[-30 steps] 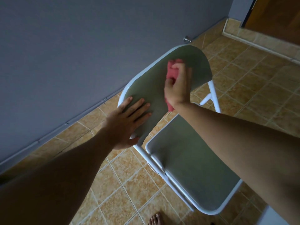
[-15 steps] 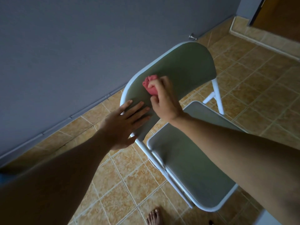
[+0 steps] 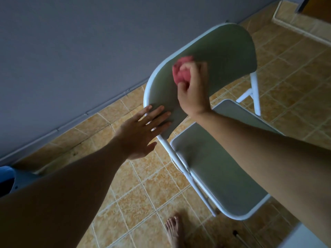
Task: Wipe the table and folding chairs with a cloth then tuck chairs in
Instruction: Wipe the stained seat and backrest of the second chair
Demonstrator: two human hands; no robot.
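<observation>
Chair (image 3: 215, 176) is unfolded on the tan tile floor (image 3: 143, 203), right next to the grey wall (image 3: 89, 51). The back of it is toward the wall and the seat points away from it, down toward the lower right of my view. The backrest (image 3: 229, 51) is the long bit here: it runs from lower left up to upper right, tilted a little, with the white tube frame wrapping its edge.

My right hand (image 3: 193, 93) comes in from the right with the arm stretched across over the seat. Its fingers are curled tight around a bunched-up pink cloth (image 3: 180, 72), which is pushed against the front of the backrest, a bit left of the middle. It's kind of blurry there, so I can't make out every finger.

My left hand (image 3: 141, 133) reaches up from the lower left, arm straight, with the fingers straight and spread. It's laid flat on the lower-left end of the backrest, over the frame edge, not gripping anything.

My bare foot (image 3: 174, 230) is on the tiles just below the seat's front corner.
</observation>
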